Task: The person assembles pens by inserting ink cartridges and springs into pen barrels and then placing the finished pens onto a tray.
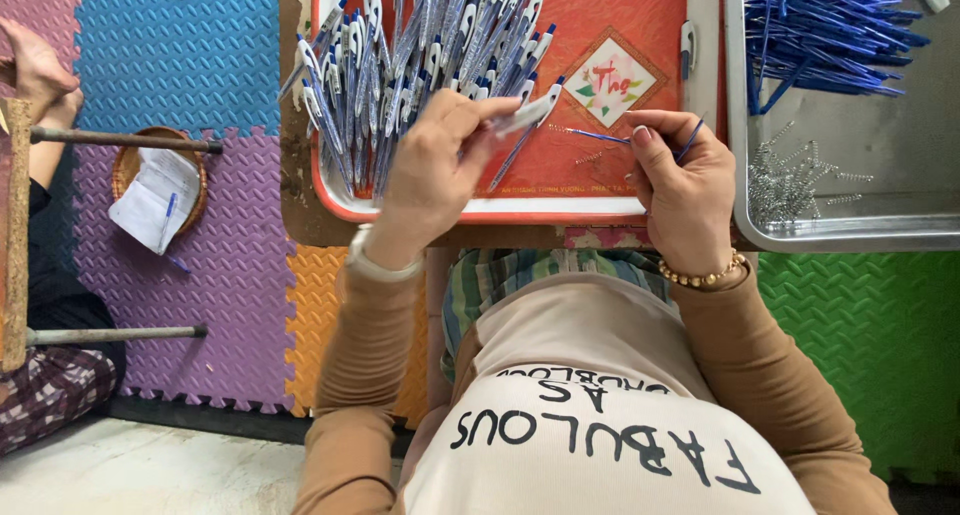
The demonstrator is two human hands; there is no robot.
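A clear pen barrel [522,117] is pinched in the left hand [432,175]; a thin blue refill [600,136], judged light and bendable, is gripped near its rear end by the right hand [685,190].

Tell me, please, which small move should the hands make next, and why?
Probably slide the blue refill, held by the right hand, further into the clear pen barrel held by the left hand. The refill's tip points at the barrel, a spring seems to sit on it, and finished pens pile on the red tray.
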